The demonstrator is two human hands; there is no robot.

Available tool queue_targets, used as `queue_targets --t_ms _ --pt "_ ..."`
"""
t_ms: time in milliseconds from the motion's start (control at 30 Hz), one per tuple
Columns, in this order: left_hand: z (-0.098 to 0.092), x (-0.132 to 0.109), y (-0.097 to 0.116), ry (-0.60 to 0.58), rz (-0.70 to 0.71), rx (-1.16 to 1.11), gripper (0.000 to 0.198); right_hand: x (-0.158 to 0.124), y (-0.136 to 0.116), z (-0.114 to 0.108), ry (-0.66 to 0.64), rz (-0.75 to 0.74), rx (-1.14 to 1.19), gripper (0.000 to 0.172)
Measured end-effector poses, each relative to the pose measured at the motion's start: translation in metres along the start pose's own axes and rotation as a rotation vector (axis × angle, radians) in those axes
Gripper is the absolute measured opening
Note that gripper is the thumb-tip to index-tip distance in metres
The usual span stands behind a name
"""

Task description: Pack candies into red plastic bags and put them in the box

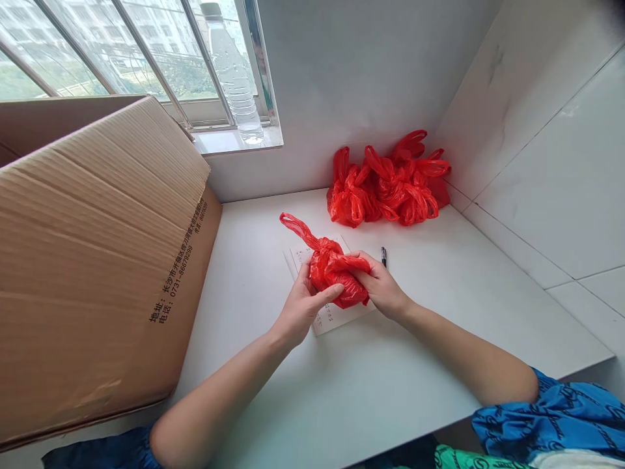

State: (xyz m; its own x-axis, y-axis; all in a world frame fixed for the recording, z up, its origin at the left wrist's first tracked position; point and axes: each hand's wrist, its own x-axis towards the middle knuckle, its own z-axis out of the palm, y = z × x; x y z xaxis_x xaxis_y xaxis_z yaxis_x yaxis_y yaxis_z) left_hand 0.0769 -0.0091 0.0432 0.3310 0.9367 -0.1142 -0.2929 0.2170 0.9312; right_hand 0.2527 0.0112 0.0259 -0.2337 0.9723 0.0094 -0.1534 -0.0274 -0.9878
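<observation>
Between my two hands is a red plastic bag (pixel 336 270), bunched and knotted, with one handle loop sticking up to the left. My left hand (pixel 310 299) grips its left side, thumb across the front. On the right side my right hand (pixel 378 280) holds it, with the fingers partly hidden behind the plastic. What the bag contains cannot be seen. Beneath it lies a sheet of paper (pixel 325 320) with handwriting, mostly covered by the bag and hands. A black pen (pixel 383 256) rests just beyond my right hand.
Several knotted red plastic bags (pixel 390 185) sit against the wall at the back of the white table (pixel 273 404). A large open cardboard box (pixel 107 260) takes up the left side. On the windowsill stands a clear bottle (pixel 234 78). Tiled wall (pixel 551 176) bounds the right.
</observation>
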Motion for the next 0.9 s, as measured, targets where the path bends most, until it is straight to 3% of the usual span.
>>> queue_targets --t_ms 200,367,600,700,900 --pt "0.001 -0.001 0.000 -0.049 0.019 0.025 0.087 0.000 0.001 -0.001 -0.014 0.054 0.010 0.032" --pt "0.002 -0.002 0.000 -0.051 0.005 0.012 0.085 0.002 0.000 -0.003 -0.030 0.073 0.032 0.031" --pt "0.001 0.001 0.001 0.058 0.088 0.009 0.079 -0.004 -0.010 -0.003 -0.108 0.039 0.101 0.040" --pt "0.002 0.001 0.001 0.058 0.096 0.011 0.079 -0.005 -0.007 -0.001 -0.057 -0.002 0.033 0.044" --pt "0.003 0.000 0.000 0.035 0.067 -0.032 0.084 -0.001 0.001 0.001 0.058 -0.102 -0.053 0.030"
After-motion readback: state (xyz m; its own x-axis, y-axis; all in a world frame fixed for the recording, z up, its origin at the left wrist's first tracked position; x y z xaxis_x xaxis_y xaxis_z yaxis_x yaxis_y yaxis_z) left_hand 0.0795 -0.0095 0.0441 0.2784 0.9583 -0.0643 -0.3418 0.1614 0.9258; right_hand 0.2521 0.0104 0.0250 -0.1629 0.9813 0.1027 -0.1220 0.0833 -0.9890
